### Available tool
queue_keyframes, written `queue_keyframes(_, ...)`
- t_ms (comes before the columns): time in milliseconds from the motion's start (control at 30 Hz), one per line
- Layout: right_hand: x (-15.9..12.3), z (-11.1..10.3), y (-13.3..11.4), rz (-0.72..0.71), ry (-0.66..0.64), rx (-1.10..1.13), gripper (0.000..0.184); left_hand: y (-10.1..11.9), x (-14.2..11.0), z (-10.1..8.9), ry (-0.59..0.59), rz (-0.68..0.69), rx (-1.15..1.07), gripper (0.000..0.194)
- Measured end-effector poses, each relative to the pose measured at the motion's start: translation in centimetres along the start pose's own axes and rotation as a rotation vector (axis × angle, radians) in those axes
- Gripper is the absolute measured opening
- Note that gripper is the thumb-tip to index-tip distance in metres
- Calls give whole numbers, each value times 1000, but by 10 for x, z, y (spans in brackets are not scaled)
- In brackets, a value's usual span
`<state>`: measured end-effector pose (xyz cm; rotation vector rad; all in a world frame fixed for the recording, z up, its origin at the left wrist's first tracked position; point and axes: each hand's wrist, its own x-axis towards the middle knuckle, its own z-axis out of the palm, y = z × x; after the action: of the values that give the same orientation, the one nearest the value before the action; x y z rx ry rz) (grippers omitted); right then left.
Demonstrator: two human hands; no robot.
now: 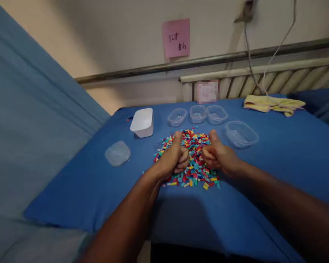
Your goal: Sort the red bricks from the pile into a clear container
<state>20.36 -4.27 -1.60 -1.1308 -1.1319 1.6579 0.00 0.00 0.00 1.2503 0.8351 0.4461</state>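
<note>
A heap of small coloured building bricks (193, 160) lies spread on the blue cloth in front of me, in red, yellow, teal, green and white. Over its left side is my left hand (175, 155), closed in a fist with the thumb pointing up. My right hand (218, 153) makes the same thumb-up fist over the right side of the heap. The two fists face each other a short way apart, with bricks showing between them. Nothing shows in either hand.
Behind the heap stand a white tub (142, 123) and clear plastic containers (197, 114). Another clear container (241, 134) is at right, and a clear container or lid (117, 153) at left. A yellow cloth (271, 104) lies far right. A pink note (176, 38) hangs on the wall.
</note>
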Motion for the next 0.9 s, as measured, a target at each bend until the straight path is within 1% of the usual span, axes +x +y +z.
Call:
queue_keyframes(200,-5,-2,1,-43,-27,-6,89,3,-1,2,-14,5,25,90)
queue_keyframes(333,-5,-5,1,-68,-36,-32,88,5,-1,3,-16,40,26,89)
queue_keyframes(400,-4,-8,2,-98,-30,-58,87,6,0,3,29,103,48,87)
queue_keyframes(433,-5,-11,2,-129,-13,-91,88,7,0,2,78,151,77,86)
queue_keyframes(467,-7,-14,2,-173,23,-145,88,7,1,2,142,206,115,84)
queue_keyframes(533,-14,-25,-3,-304,160,-321,88,6,2,-1,297,335,215,79)
queue_keyframes(600,-24,-43,-10,-468,369,-579,80,4,3,-5,427,479,370,69)
queue_keyframes(633,-29,-54,-13,-545,491,-720,71,3,3,-6,455,557,476,63)
queue_keyframes(667,-33,-67,-16,-593,613,-861,61,2,3,-6,445,629,607,56)
queue_keyframes(700,-37,-80,-17,-610,738,-981,52,1,2,-5,399,682,753,52)
queue_keyframes(733,-40,-93,-17,-595,837,-1074,46,0,1,-2,324,709,901,52)
queue_keyframes(767,-41,-105,-16,-553,890,-1138,42,-1,-1,2,232,711,1039,56)
queue_keyframes(800,-42,-116,-13,-506,890,-1197,43,-2,-3,8,139,690,1162,62)
queue_keyframes(867,-40,-131,-4,-404,782,-1317,46,-6,-6,21,-26,626,1343,74)
queue_keyframes(900,-38,-135,-1,-358,715,-1371,47,-9,-6,28,-84,605,1405,79)
